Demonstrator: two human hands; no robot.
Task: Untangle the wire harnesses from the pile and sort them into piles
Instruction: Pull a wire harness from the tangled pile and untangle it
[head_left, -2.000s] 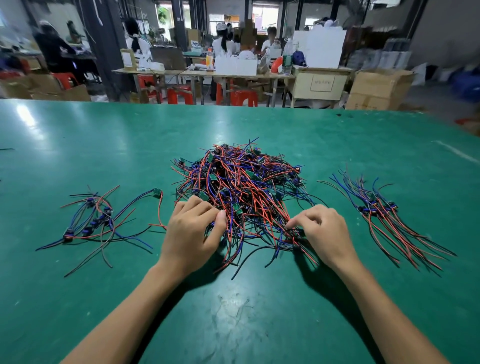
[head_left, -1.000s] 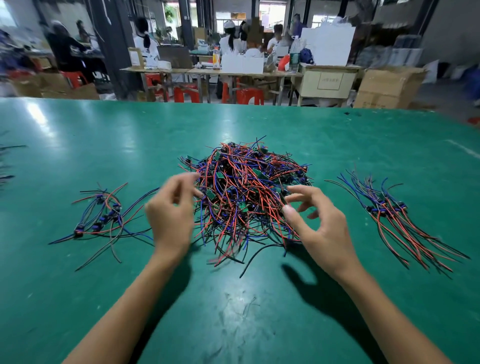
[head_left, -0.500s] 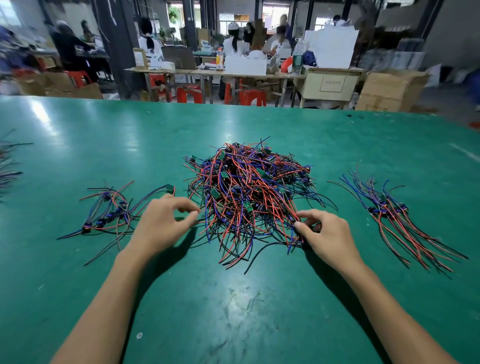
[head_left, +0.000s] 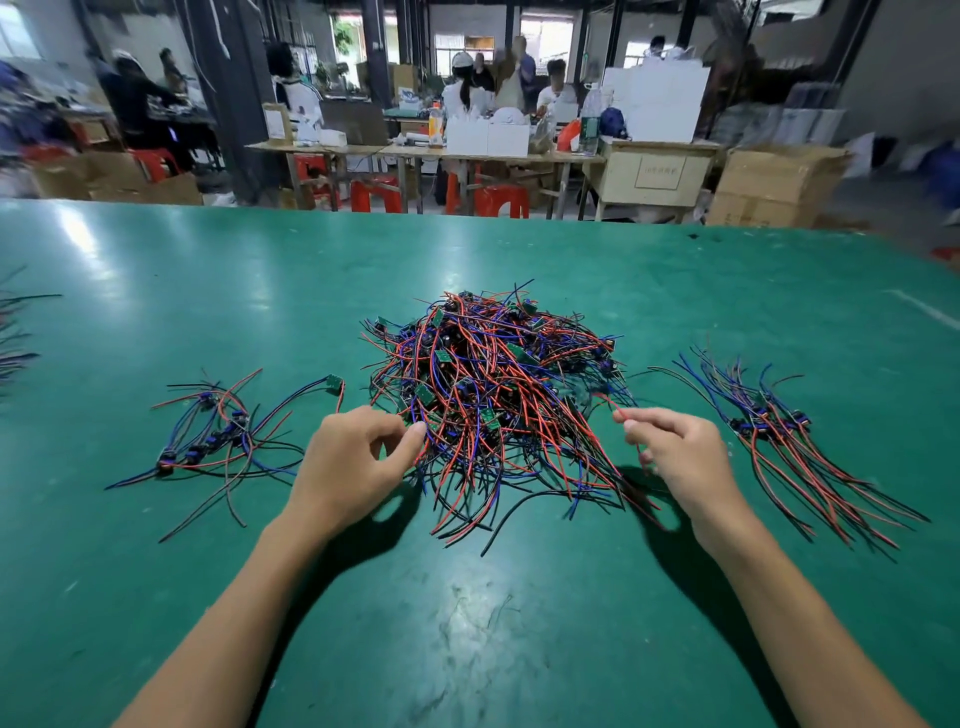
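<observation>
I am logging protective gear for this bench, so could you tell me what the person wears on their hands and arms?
Nothing is worn that shows here. The left hand and right hand are bare, with no gloves, rings or finger cots visible. Both forearms are uncovered down to the frame's lower edge: no sleeves, wrist strap, watch or bracelet.

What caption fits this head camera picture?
Two hands pick wires from the middle pile.
</observation>
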